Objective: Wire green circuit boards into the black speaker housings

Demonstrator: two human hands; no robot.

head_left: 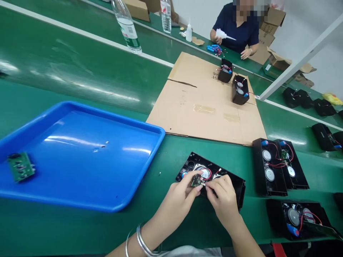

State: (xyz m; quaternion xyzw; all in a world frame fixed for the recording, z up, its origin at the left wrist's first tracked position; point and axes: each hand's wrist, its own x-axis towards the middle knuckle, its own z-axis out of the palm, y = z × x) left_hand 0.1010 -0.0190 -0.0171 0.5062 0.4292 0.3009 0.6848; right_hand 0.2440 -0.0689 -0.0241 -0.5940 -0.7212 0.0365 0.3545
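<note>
Over an open black speaker box (235,182) in front of me, my left hand (184,192) pinches a small green circuit board (196,180) between thumb and fingers. Close against the board's edge, my right hand (222,194) has its fingertips pressed together on a small white connector (203,184). Whether the connector is seated in the board cannot be made out. Red wires loop beside the fingers, above a round silver speaker (205,172) in the box. A bit of blue battery (184,175) shows at the box's left end.
At left lies a blue tray (125,201) holding a green circuit board (20,167). A cardboard sheet (187,96) bears two speaker boxes. More open speaker boxes (268,167) stand at right. Across the line, a person (235,28) holds a white squeeze bottle. A post (300,59) rises at right.
</note>
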